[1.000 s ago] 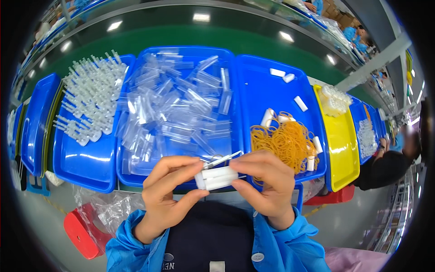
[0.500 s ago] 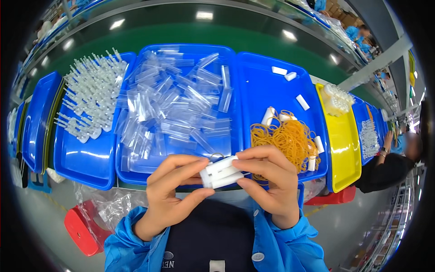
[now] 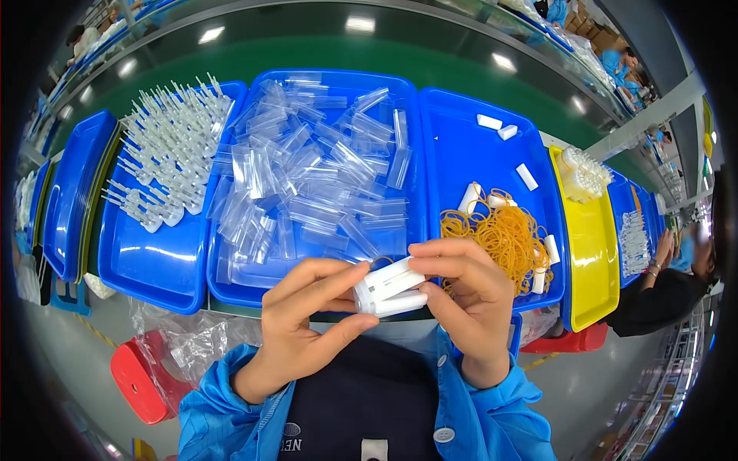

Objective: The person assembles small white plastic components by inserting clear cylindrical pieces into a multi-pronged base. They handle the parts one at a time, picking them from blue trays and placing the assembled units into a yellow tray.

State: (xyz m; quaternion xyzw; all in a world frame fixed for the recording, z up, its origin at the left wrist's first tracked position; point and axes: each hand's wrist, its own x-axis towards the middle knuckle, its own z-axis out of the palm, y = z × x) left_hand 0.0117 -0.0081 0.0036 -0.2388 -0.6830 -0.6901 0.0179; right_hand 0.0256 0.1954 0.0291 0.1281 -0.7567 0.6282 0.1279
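Note:
Over the front edge of the trays, my two hands hold a small bundle of white cylinders (image 3: 396, 286) between them. My left hand (image 3: 304, 319) pinches its translucent end with thumb and fingers. The fingers and thumb of my right hand (image 3: 475, 300) grip the other end, where the cylinders splay slightly apart. Behind the bundle shows part of a thin loop, perhaps a rubber band. Just beyond my right hand lies a heap of tan rubber bands (image 3: 498, 240) with loose white cylinders (image 3: 526, 177) around it in a blue tray (image 3: 469, 161).
Clear plastic sleeves (image 3: 307, 169) fill the middle blue tray (image 3: 415, 253). White stemmed parts (image 3: 165, 146) stand in the left blue tray (image 3: 150, 265). A yellow tray (image 3: 590, 261) with pale parts is at right, near a co-worker's hand (image 3: 666, 247). Red stools (image 3: 137, 380) stand below.
The whole view has shifted slightly, so the trays sit further right. Both hands keep hold of the bundle, and the cylinders' right ends stand a little further apart.

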